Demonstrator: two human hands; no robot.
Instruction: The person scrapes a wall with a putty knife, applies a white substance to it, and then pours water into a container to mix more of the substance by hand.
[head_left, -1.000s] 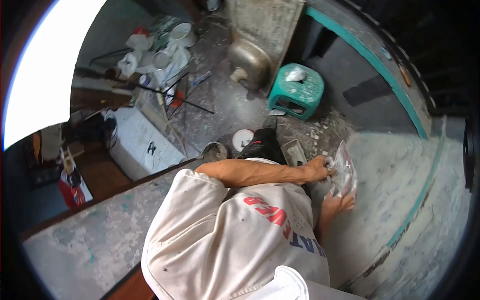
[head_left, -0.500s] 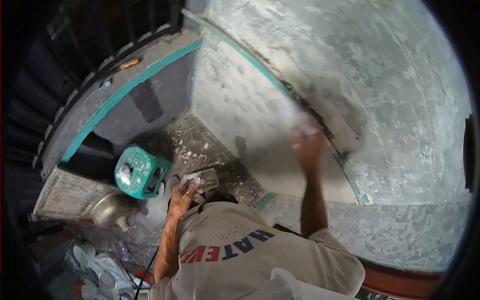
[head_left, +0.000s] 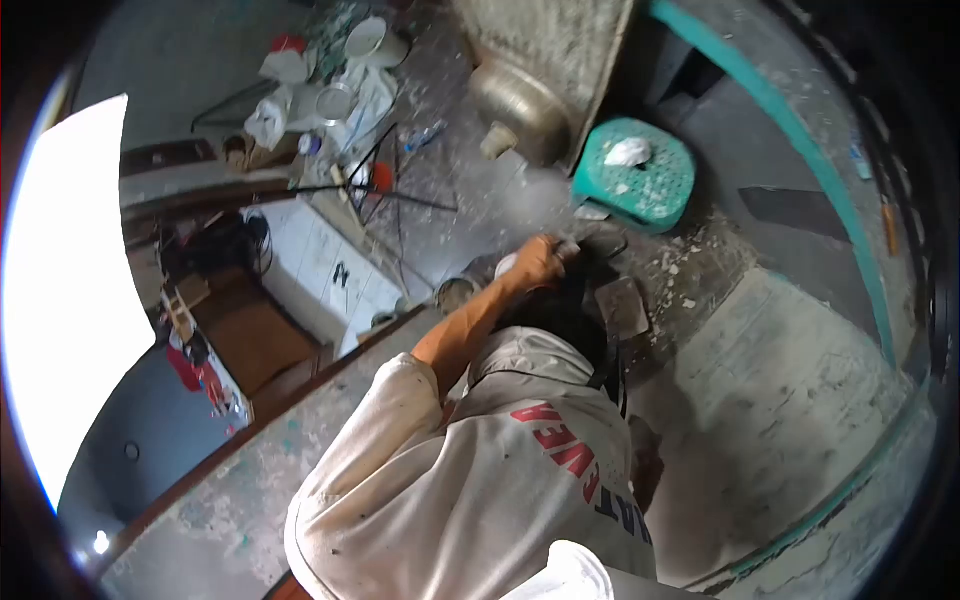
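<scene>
My left hand [head_left: 540, 262] is closed around a small pale object that I cannot make out, above the floor in the upper middle. Beside it is a round container [head_left: 457, 293]. A flat grey square piece [head_left: 623, 307] lies to the right, below the hand. My right hand [head_left: 647, 452] shows as a dark, partly hidden shape at the right side of my shirt, near the pale wall panel [head_left: 780, 400]; its fingers cannot be made out.
A green stool [head_left: 650, 185] with a white lump stands by a tilted board [head_left: 600, 90] and a metal bowl [head_left: 520, 110]. Buckets, bags and a thin-legged stand [head_left: 380, 190] are at the upper left. Walls with green edging [head_left: 800, 130] curve along the right; a wooden-topped bench [head_left: 240, 330] is at the left.
The view has swung round to the left, bringing the bench and bright opening in. My right hand has left the upper wall. My left hand has moved away from the grey flat piece.
</scene>
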